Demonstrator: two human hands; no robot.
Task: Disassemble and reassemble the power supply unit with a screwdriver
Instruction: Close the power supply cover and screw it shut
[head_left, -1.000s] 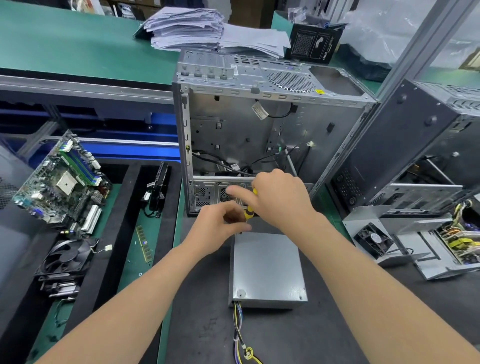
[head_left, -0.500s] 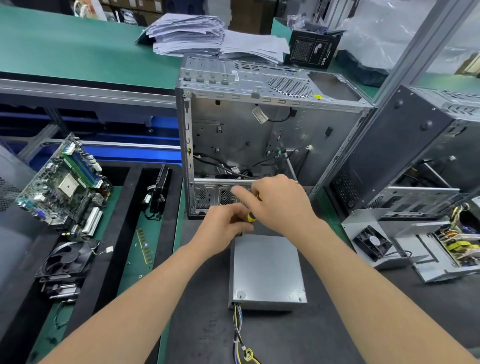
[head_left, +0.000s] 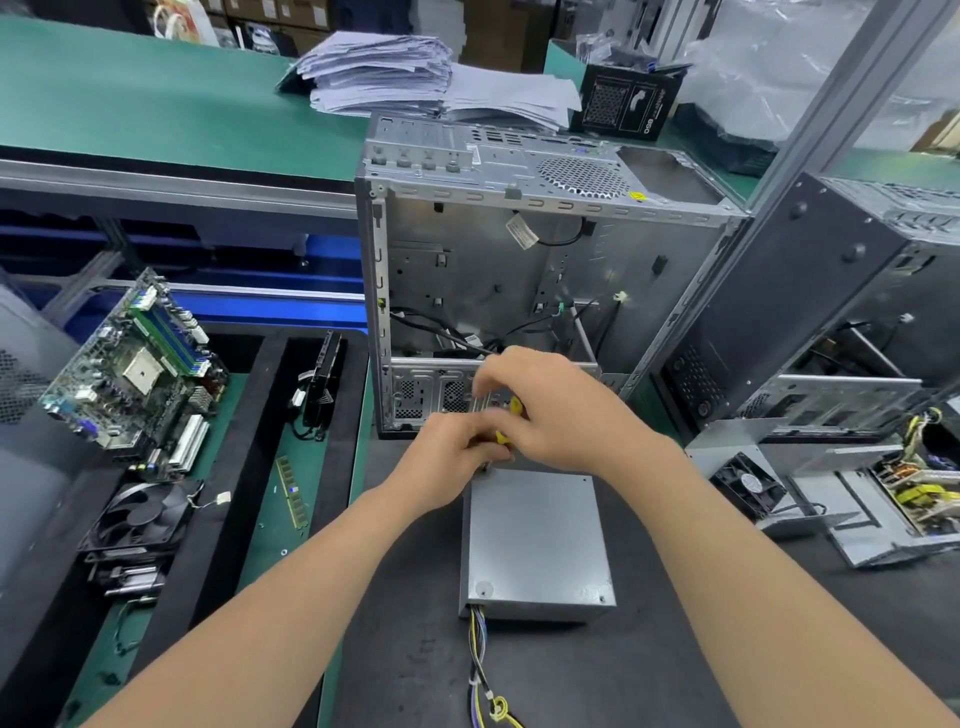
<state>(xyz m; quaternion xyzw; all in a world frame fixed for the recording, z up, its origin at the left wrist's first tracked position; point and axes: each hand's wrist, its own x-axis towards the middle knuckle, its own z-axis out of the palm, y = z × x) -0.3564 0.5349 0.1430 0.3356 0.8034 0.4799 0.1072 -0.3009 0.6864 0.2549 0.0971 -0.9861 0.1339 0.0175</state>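
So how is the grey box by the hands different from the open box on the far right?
The grey box has its lid on, so its inside is hidden; the open box shows yellow parts inside. The grey box lies in the middle, by the left hand and right hand holding the screwdriver; no hand is near the open box. Both are grey metal and lie on the dark mat.

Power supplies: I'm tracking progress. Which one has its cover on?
The power supply at centre, its wires trailing toward the camera. The open unit at far right shows yellow parts.
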